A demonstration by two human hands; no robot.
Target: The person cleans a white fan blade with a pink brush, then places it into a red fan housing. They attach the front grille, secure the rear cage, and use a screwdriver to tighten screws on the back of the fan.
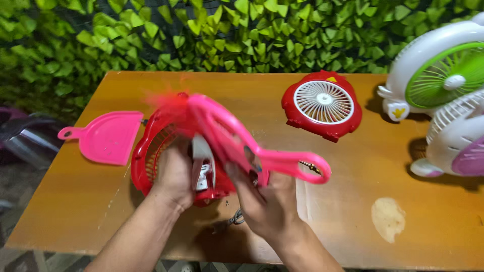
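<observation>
With the left hand (174, 174) clamped on the red fan housing (151, 156), the right hand (269, 201), fingers closed round the pink brush (237, 138), should sweep lightly, keeping the housing steady over the counter (353, 201).

The red fan housing (151, 166) and the pink brush (242, 143) look like glossy moulded plastic; the brush's bristles show only as a soft red blur. The pink dustpan (108, 137) at left is smooth, duller plastic. The table (353, 166) has a smooth brown wood-look top, worn pale in one patch near right
</observation>
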